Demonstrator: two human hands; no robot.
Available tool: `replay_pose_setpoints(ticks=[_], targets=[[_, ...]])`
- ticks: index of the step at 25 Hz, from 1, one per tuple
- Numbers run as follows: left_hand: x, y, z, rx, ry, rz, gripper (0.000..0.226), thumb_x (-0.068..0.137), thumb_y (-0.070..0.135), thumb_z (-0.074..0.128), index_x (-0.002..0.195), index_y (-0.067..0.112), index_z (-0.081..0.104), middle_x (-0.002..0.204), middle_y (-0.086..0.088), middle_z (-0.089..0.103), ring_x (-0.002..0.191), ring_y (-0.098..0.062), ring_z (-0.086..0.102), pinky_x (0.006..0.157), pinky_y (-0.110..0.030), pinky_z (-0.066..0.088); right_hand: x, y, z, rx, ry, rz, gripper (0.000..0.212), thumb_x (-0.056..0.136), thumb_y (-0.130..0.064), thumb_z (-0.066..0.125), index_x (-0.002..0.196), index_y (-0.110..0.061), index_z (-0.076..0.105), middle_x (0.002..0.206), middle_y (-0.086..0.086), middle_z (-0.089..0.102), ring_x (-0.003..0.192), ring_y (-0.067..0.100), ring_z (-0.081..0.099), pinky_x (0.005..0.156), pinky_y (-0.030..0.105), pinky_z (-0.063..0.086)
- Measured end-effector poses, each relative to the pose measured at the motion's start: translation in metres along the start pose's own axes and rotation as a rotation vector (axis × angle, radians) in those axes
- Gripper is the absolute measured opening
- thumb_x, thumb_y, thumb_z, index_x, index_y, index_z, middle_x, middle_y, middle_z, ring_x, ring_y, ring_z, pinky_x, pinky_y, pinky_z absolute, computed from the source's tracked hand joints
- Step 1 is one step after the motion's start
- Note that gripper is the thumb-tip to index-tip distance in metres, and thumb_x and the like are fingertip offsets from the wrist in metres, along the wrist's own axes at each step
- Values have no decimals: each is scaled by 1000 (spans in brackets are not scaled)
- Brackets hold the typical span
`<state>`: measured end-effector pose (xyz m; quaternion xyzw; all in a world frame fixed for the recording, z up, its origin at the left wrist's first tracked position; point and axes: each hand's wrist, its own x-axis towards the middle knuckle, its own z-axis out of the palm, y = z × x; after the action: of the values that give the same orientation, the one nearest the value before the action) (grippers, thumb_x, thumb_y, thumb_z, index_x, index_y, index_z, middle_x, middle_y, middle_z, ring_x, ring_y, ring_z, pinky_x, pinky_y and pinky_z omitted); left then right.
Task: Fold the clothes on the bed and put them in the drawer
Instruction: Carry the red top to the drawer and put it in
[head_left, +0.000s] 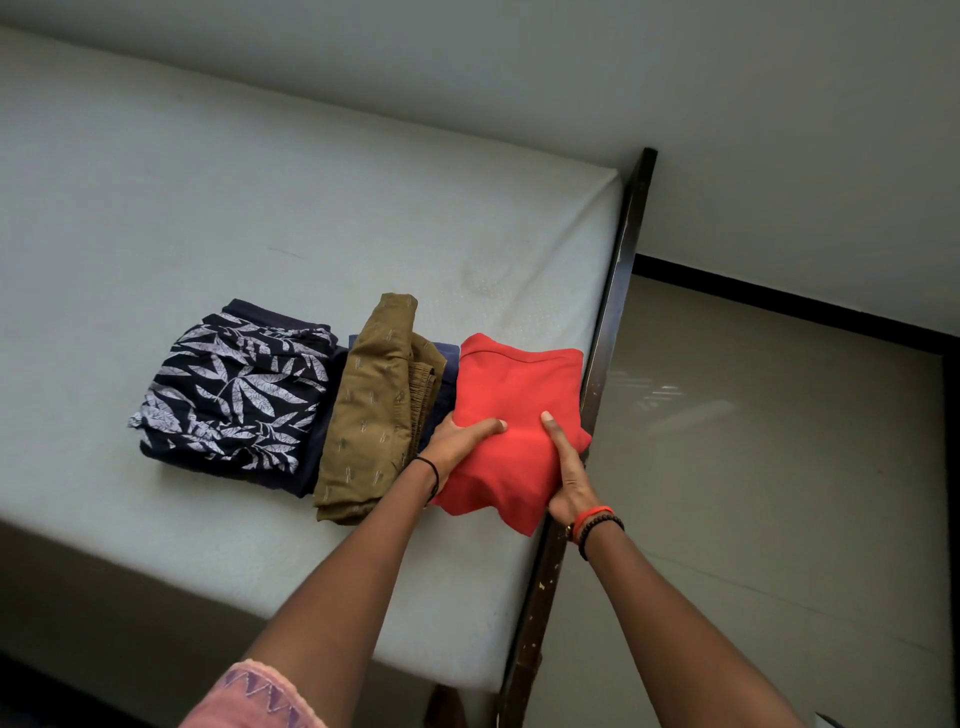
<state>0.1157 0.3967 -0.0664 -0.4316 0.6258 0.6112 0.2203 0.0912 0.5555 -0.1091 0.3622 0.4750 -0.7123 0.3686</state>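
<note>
Folded red garment (519, 410) on bed (208, 208), rt end, touching dark frame rail (618, 291). Gripped from both sides: L hand (457, 441) curled round left edge, thumb on top; R hand (569, 480) clamped on right edge, thumb flat across cloth. Just beside: folded olive garment (371, 410) over blue piece (450, 364). Further left: folded leaf-print garment (234, 395).

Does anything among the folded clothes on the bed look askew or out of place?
Nothing serious. The red garment, held by the left hand and right hand, pokes its right edge over the bed frame. The olive garment lies tilted, partly covering a blue piece. The leaf-print pile sits tidy.
</note>
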Motion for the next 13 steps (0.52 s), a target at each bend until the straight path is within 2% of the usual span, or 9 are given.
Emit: replay_pose_setpoints(ticks=[3,5,10,13], targets=[[-19,14,-4,-13,-23,23,86,44,54,79,122,24,59,118,1,65,104,-18,62,99,-38,48,-20,-12,2,30,-65,-10,79,56,-47,88,124,-15,62,115,14,69,106,31,66,96,53,50],[-32,23,-6,-12,-38,39,80,47,53,80,120,25,60,115,2,66,102,-17,63,98,-37,49,-34,-19,4,42,-81,-30,77,58,-46,86,124,-15,61,114,14,70,106,30,67,96,53,50],[-67,42,-9,-72,-124,52,73,49,51,85,114,27,62,111,2,69,101,-20,66,98,-41,49,-73,-38,8,36,-87,-47,88,50,-48,90,126,-15,59,113,14,70,104,31,67,93,53,51],[-88,49,-6,-90,-145,58,75,49,50,87,115,26,61,111,0,70,101,-21,66,97,-42,51,-98,-47,4,39,-110,-64,87,51,-47,90,125,-13,59,112,15,70,103,31,68,94,52,51]])
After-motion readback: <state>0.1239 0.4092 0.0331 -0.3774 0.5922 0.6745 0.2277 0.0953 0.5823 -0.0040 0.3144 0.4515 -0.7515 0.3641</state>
